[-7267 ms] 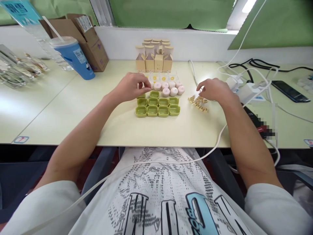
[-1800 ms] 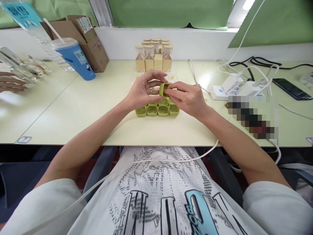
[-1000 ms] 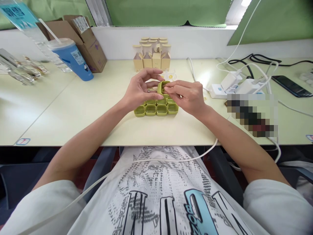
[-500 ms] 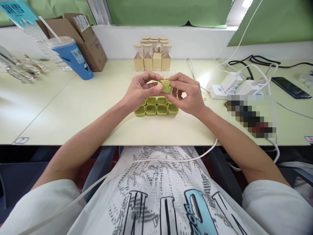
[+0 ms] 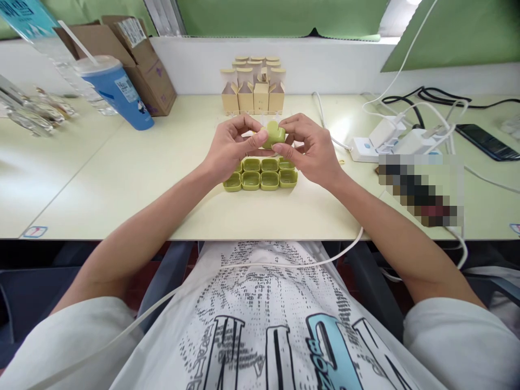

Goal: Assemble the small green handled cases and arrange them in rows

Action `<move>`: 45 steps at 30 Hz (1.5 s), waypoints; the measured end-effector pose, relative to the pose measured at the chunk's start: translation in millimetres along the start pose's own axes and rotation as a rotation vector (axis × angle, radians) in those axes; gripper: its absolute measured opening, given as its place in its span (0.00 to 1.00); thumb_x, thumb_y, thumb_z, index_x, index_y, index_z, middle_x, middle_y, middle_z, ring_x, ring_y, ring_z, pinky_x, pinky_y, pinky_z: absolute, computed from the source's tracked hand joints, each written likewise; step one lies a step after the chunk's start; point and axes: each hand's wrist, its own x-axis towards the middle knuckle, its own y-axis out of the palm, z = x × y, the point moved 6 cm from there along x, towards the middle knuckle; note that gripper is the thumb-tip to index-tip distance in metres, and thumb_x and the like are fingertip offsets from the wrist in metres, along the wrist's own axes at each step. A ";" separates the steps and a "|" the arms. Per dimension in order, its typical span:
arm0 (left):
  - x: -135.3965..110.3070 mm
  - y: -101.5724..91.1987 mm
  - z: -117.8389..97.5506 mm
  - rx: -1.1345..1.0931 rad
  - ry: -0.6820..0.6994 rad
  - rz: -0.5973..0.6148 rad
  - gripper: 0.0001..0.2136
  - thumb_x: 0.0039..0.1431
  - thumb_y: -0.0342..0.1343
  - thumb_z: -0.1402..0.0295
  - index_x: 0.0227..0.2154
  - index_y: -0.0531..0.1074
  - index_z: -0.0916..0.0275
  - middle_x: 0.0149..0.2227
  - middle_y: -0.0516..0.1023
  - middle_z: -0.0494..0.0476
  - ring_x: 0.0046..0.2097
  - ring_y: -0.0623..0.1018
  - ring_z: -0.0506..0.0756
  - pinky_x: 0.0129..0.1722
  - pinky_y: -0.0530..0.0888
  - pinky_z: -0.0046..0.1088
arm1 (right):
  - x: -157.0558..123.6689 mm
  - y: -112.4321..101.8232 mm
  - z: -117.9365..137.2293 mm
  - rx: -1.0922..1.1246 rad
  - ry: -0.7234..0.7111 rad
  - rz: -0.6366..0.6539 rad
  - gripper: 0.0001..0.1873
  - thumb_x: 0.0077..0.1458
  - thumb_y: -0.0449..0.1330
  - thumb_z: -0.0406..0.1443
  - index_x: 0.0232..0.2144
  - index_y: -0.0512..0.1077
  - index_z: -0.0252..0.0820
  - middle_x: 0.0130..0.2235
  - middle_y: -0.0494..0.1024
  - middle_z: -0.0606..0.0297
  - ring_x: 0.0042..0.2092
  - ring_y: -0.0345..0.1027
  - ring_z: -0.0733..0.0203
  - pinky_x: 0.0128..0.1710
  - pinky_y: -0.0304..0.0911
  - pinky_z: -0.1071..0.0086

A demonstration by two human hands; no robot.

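Note:
My left hand (image 5: 228,146) and my right hand (image 5: 312,147) meet above the desk, both pinching one small green case (image 5: 274,133) between thumbs and fingertips. Its smooth rounded side faces me. Just below my hands, several open green cases (image 5: 260,177) lie in neat rows on the desk. Behind my hands stands a cluster of small beige cartons (image 5: 253,92). Whatever lies on the desk directly behind my fingers is hidden.
A blue cup with a straw (image 5: 114,89), a clear bottle and a cardboard box (image 5: 140,59) stand at the back left. White chargers and cables (image 5: 398,138) and a dark phone (image 5: 485,142) lie to the right. A white cable crosses my lap.
My hands moved in from the desk to lift one green case, then turned it over; its open side showed earlier, its closed rounded side shows now. My view shifted slightly.

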 end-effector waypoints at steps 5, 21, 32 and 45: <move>-0.1 4.1 1.7 0.011 0.026 0.022 0.33 0.52 0.82 0.34 0.39 0.79 0.59 0.48 0.86 0.59 0.47 0.91 0.60 0.46 0.95 0.43 | 3.5 3.9 -6.6 0.196 0.052 0.017 0.34 0.62 0.72 0.72 0.49 0.86 0.54 0.49 0.86 0.60 0.35 0.78 0.60 0.30 0.81 0.63; -13.6 5.9 -16.5 0.483 0.304 -0.168 0.19 0.64 0.81 0.48 0.32 0.82 0.55 0.37 0.84 0.54 0.33 0.79 0.52 0.37 0.81 0.35 | -4.8 -4.1 -17.4 0.060 0.112 -0.237 0.31 0.60 0.78 0.67 0.42 0.81 0.51 0.48 0.86 0.64 0.33 0.74 0.63 0.29 0.78 0.64; -16.6 7.9 -18.1 0.510 0.339 -0.213 0.12 0.66 0.78 0.53 0.34 0.88 0.54 0.35 0.86 0.54 0.31 0.78 0.52 0.33 0.77 0.35 | -9.4 -2.4 -8.2 0.029 0.072 -0.291 0.28 0.63 0.76 0.66 0.41 0.81 0.52 0.45 0.86 0.65 0.28 0.70 0.64 0.24 0.72 0.61; -19.3 8.9 -14.3 0.462 0.298 -0.284 0.09 0.69 0.78 0.56 0.38 0.88 0.54 0.38 0.87 0.53 0.32 0.79 0.51 0.36 0.78 0.35 | -14.4 3.6 9.8 -0.133 0.018 -0.340 0.29 0.69 0.71 0.67 0.39 0.82 0.51 0.32 0.83 0.68 0.27 0.71 0.61 0.30 0.74 0.59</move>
